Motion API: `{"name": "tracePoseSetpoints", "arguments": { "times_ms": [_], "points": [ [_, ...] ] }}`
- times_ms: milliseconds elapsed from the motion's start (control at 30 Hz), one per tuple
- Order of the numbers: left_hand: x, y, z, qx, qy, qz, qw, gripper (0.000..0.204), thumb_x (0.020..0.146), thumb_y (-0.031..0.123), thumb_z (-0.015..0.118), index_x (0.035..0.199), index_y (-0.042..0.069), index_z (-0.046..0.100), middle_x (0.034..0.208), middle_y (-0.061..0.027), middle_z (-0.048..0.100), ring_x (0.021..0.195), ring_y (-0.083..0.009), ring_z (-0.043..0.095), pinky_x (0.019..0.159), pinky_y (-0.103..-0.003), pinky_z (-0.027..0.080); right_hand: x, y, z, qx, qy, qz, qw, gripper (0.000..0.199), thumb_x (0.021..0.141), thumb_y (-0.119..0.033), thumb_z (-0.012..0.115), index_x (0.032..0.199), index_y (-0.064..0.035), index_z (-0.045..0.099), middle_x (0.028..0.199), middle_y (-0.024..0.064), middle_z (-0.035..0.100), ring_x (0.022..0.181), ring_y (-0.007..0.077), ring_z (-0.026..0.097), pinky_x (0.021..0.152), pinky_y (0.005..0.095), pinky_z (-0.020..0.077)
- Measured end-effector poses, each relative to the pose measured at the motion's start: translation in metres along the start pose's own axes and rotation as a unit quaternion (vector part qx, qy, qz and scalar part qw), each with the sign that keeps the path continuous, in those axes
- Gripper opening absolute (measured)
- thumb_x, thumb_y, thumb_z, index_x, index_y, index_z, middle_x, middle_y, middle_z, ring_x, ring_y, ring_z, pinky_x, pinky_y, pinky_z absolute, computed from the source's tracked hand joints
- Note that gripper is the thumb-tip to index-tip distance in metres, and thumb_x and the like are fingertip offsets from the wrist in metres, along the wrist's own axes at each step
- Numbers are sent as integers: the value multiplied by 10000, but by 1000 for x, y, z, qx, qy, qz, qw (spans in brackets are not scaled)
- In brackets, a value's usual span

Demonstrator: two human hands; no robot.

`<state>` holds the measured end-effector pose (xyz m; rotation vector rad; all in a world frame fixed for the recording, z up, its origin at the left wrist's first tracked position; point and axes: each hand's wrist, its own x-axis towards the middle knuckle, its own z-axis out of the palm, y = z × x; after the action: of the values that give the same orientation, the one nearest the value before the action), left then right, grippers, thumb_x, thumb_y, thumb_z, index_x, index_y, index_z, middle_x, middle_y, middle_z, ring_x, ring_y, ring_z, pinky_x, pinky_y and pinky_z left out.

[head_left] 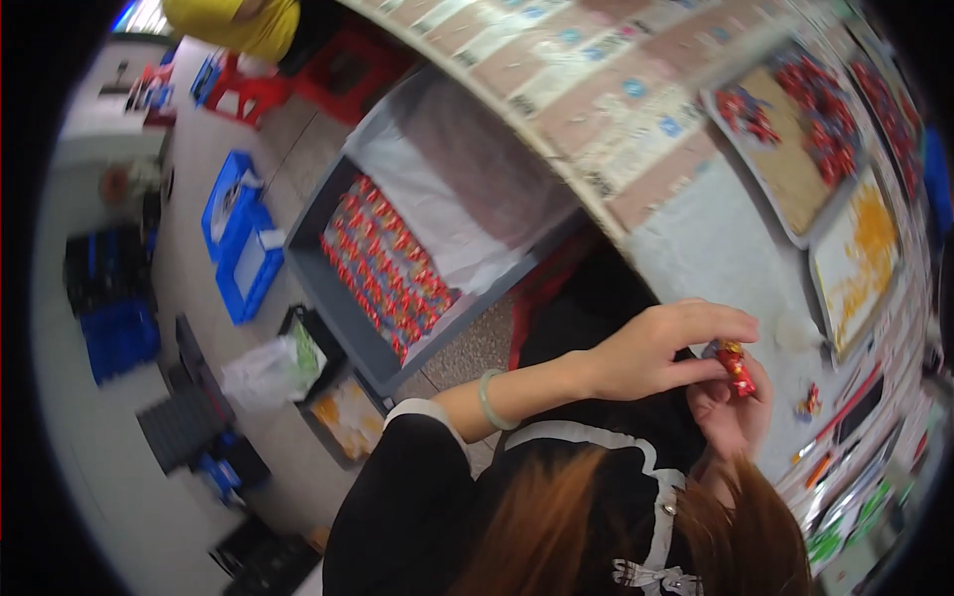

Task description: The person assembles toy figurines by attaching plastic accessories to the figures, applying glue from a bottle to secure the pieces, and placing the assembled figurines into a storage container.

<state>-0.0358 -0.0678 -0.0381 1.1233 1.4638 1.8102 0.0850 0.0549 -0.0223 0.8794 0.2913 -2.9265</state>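
Note:
A small red figurine (736,373) with yellow and grey parts is between my two hands, just off the table's near edge. My left hand (661,348), with a pale green bangle on its wrist, reaches across from the left; its thumb and fingers close around the grey end of the figurine. Against its other side, my right hand (733,412) has bent fingers gripping it, partly hidden behind the figurine. On the table to the right lies another small red and yellow figurine (810,401), touched by neither hand.
A grey tray (763,194) holds many red figurines; beside it is a yellow-smeared tray (835,328). Pens and brushes (840,417) line the right side. Left of the table, a deep grey crate (348,288) contains rows of red figurines and white sheeting. A person in yellow (248,28) is at the top left.

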Motion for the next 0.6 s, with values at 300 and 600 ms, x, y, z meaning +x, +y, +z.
{"name": "tracePoseSetpoints", "arguments": {
  "times_ms": [300,600],
  "points": [
    [-77,-55,-123,23,591,-30,805,217,806,122,530,987,21,465,887,-46,544,798,-96,489,684,-227,397,35,26,22,-164,57,-34,984,160,852,-140,436,971,-55,501,823,47,523,678,132,441,592,251,356],
    [-187,-182,-191,176,469,-364,785,281,770,162,569,979,-19,517,829,-69,563,652,-91,517,581,-216,409,50,26,15,-189,95,-62,975,125,849,-113,445,946,-56,499,808,42,521,673,131,443,601,247,367]
  ]
}}
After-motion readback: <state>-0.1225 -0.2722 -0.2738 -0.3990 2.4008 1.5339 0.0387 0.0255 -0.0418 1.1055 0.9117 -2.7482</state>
